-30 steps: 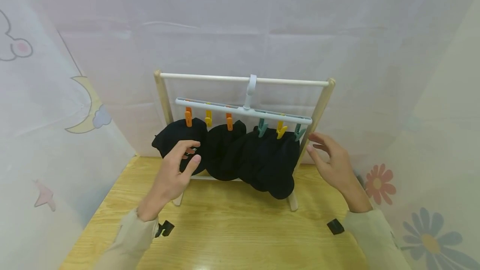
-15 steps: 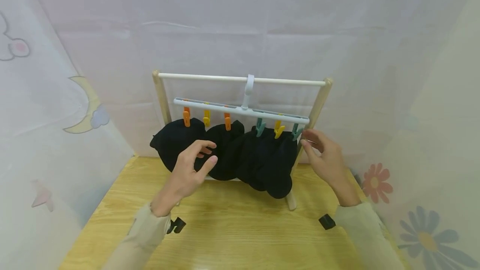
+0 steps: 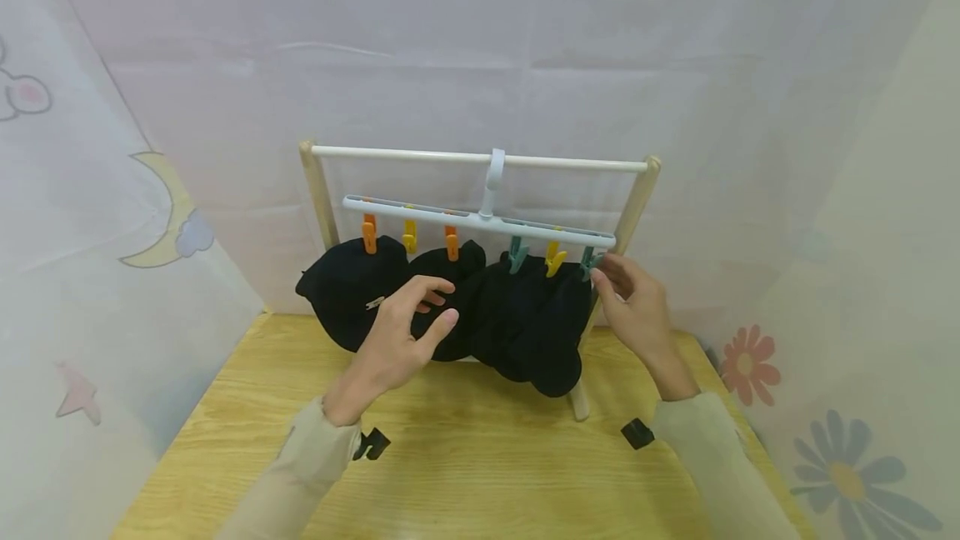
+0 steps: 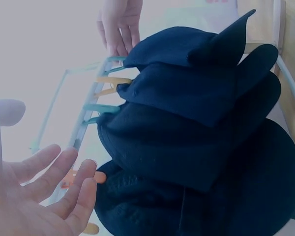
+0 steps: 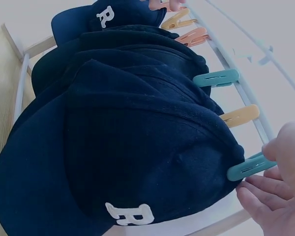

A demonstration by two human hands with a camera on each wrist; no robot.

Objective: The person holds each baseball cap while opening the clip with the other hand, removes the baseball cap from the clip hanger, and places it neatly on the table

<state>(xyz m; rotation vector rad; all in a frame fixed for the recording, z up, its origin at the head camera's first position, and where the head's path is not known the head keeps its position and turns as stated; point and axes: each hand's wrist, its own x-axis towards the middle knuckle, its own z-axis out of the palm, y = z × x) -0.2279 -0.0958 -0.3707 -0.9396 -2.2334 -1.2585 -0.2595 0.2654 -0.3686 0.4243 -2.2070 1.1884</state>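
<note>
Several dark baseball caps [image 5: 152,128] hang in a row from a light blue clip hanger [image 3: 420,212], held by orange, yellow and teal clothespins. A white letter R [image 5: 130,214] marks the nearest cap in the right wrist view. My right hand [image 3: 633,302] is at the row's right end, pinching the last teal clothespin [image 5: 250,166] between thumb and fingers. That clothespin still sits on the cap's edge. My left hand [image 3: 401,340] hovers before the caps, fingers loosely bent and apart from the thumb, holding nothing. In the left wrist view, its fingertips lie near an orange clothespin [image 4: 102,177].
The hanger hooks over the white top bar [image 3: 405,154] of a small rack with wooden legs [image 3: 636,200]. The rack stands on a wood-grain table [image 3: 480,473]. Behind hangs a pale cloth backdrop [image 3: 450,48] with printed flowers and a moon at the sides.
My right hand has moved left from beside the rack onto the last teal clothespin. My left hand has shifted right in front of the caps. The caps hang as before.
</note>
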